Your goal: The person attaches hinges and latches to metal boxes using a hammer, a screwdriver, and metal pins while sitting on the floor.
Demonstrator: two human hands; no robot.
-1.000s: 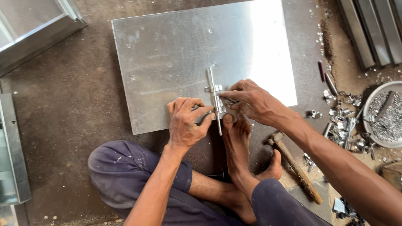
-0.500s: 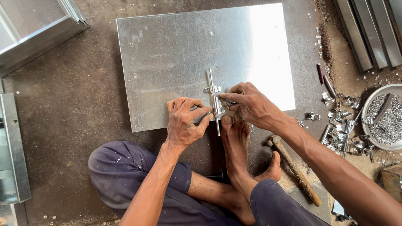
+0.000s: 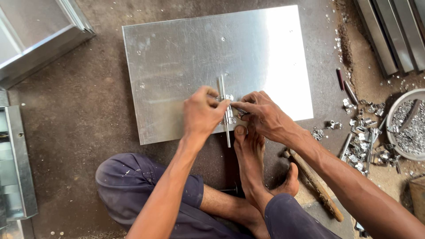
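Both hands on latch, metal sheet, hammer nearby

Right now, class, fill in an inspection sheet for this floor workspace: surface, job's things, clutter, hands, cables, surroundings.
Surface: bare dark floor.
Job's things: metal sheet lying flat; a sliding bolt at its near edge, a foot beside it.
Clutter: hammer, loose metal fittings, bowl of small parts.
Hands: left hand and right hand both pinch the bolt.
Cables: nothing seen.
Surroundings: metal boxes left, metal strips top right.
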